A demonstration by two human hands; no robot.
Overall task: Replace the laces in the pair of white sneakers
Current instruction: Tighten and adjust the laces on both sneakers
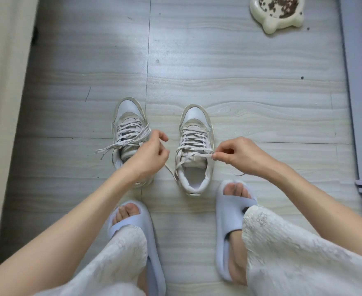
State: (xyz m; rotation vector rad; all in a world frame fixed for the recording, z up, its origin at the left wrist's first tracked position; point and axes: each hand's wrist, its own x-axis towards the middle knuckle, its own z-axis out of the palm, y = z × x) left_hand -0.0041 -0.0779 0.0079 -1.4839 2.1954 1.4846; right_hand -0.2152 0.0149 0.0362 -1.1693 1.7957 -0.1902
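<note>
Two white sneakers stand side by side on the floor, toes pointing away from me. The left sneaker [127, 122] is laced with a pale grey lace [120, 144] whose loose ends trail off to its left. My left hand [152, 154] hovers over its tongue with curled fingers and pinches part of that lace. The right sneaker [195, 133] is laced too, and its lace end [199, 155] runs taut to the right. My right hand [237, 153] pinches the tip of this lace between thumb and fingers, just right of the shoe's collar.
My feet in pale blue slides [133, 221] [231, 214] sit just behind the sneakers. A cream pet bowl [269, 24] with dark kibble stands at the far right. A wall or door frame [3, 82] runs down the left, pale furniture [359, 103] down the right.
</note>
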